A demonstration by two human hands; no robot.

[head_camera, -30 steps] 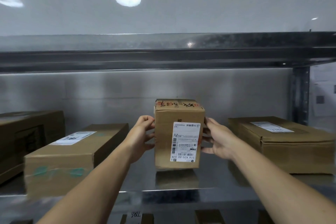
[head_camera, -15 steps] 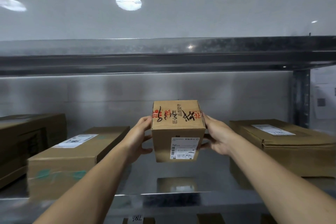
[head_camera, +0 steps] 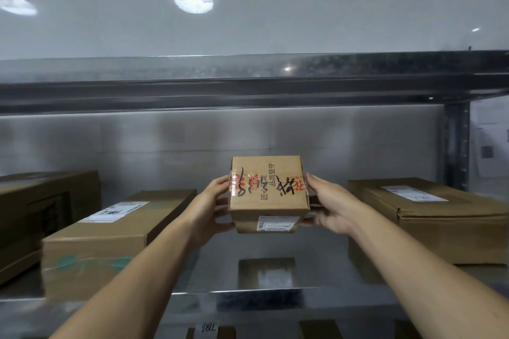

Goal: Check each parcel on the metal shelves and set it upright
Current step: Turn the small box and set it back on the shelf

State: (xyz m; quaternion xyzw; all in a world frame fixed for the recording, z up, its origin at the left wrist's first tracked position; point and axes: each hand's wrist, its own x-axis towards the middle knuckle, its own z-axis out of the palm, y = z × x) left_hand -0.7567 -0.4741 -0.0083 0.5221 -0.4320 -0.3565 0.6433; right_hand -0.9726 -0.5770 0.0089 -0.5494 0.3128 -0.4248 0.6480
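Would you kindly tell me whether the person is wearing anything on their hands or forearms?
Nothing that shows: the left hand and right hand are ungloved, no rings visible; the left forearm and right forearm are bare to the picture's edge, without sleeves, watch or bands.

The light is dim and cool, falling from overhead. Two lamps glare as white ovals on the glossy panel [head_camera: 303, 8], at eleven o'clock [head_camera: 193, 0] and ten o'clock [head_camera: 16, 4]. A small glint [head_camera: 287, 68] sparks on the upper shelf beam [head_camera: 248, 85] at one o'clock. The steel shelf deck [head_camera: 214, 270] mirrors the held parcel [head_camera: 268, 187] as a hazy patch [head_camera: 266, 274]. The box [head_camera: 93, 256] at eight o'clock looks soft and smeared, and the beam bows towards the edges.
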